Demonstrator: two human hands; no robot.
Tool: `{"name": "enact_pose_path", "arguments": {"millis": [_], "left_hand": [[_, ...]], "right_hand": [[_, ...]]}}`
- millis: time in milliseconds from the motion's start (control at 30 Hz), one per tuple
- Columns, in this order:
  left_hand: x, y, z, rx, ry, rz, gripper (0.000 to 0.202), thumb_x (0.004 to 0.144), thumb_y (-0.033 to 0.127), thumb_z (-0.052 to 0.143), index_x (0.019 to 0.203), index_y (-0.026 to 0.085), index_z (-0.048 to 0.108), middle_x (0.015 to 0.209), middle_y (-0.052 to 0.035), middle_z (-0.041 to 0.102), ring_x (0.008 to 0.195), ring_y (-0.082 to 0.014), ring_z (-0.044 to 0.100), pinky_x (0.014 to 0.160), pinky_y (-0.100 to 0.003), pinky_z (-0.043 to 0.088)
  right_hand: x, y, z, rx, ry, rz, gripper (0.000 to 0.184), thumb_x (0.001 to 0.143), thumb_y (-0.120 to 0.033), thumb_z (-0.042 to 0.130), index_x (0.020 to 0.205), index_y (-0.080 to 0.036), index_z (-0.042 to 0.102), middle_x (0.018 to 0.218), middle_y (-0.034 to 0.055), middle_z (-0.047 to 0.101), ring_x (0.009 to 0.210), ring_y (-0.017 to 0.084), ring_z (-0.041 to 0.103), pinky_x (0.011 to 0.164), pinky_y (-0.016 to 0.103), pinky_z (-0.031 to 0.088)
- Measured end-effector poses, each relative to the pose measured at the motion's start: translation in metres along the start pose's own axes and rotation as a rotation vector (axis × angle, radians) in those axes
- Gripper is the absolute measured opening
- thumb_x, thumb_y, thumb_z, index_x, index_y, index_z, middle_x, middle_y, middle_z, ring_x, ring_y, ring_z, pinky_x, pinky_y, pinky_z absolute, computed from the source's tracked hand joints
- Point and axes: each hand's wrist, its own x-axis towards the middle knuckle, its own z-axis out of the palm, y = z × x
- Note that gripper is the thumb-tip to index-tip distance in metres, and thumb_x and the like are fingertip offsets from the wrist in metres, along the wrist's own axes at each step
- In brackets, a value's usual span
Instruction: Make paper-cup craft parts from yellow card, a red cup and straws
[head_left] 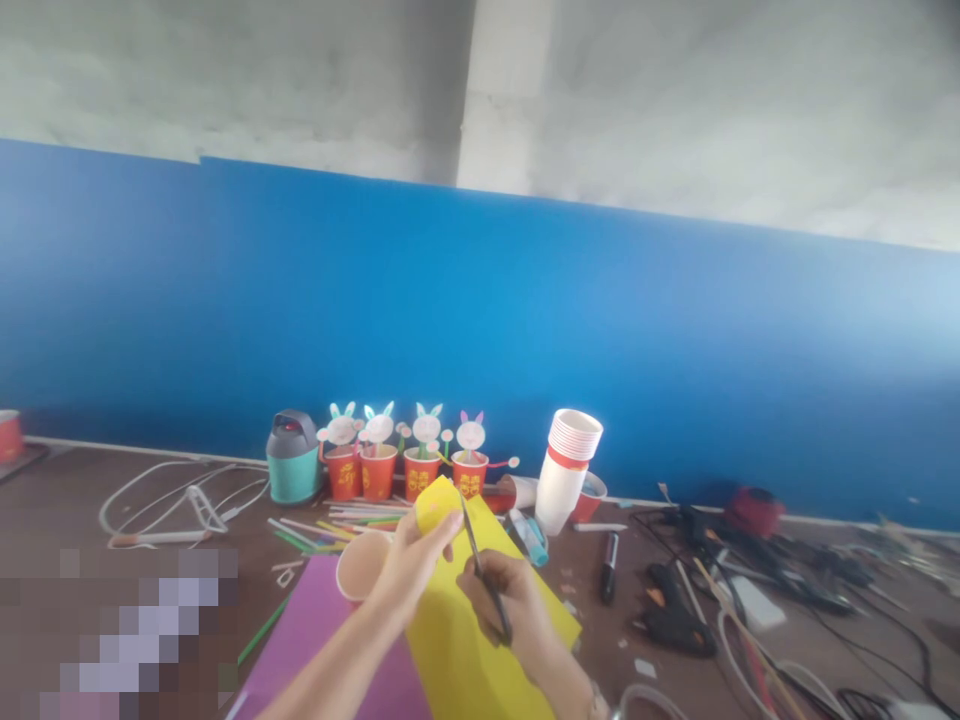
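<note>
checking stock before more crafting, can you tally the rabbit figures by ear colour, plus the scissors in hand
Rabbits with blue-green ears: 3
Rabbit with purple ears: 1
Scissors, in the right hand: 1
Total: 5

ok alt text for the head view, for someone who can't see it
The left hand holds a yellow paper piece and the right hand holds black scissors at its edge, above a yellow sheet and a purple sheet. Behind, four red cups with rabbit faces stand before a blue partition.
</note>
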Motion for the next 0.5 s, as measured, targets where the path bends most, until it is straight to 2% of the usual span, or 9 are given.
{"name": "enact_pose_path", "arguments": {"millis": [167, 333, 500], "left_hand": [[0.0004, 0.0011, 0.0018, -0.024, -0.004, -0.003, 0.036, 0.060, 0.051, 0.074, 0.062, 0.017, 0.062, 0.046, 0.0038, 0.050, 0.047, -0.0113, 0.046, 0.047, -0.024, 0.032], [0.0049, 0.0022, 0.0012, -0.069, -0.028, -0.014, 0.041, 0.059, 0.054, 0.074, 0.071, 0.016, 0.067, 0.048, 0.0027, 0.052, 0.050, -0.0133, 0.050, 0.049, -0.024, 0.036], [0.0030, 0.0003, 0.0033, -0.086, -0.058, -0.002, 0.038, 0.060, 0.052, 0.075, 0.069, 0.016, 0.065, 0.053, 0.0025, 0.053, 0.052, -0.0123, 0.049, 0.051, -0.024, 0.037]], "right_hand": [[-0.0018, -0.0026, -0.0011, 0.028, -0.020, -0.095, 0.041, 0.071, -0.054, 0.071, 0.065, -0.018, 0.052, 0.039, -0.0098, 0.039, 0.031, 0.004, 0.032, 0.034, 0.018, 0.022], [-0.0036, -0.0053, 0.0003, 0.063, -0.005, -0.071, 0.047, 0.068, -0.062, 0.068, 0.064, -0.018, 0.051, 0.039, -0.0104, 0.035, 0.032, 0.003, 0.027, 0.034, 0.018, 0.018], [-0.0023, -0.0008, 0.0013, 0.092, 0.005, -0.055, 0.048, 0.067, -0.063, 0.069, 0.064, -0.018, 0.051, 0.041, -0.0105, 0.034, 0.034, 0.003, 0.025, 0.035, 0.018, 0.018]]}}
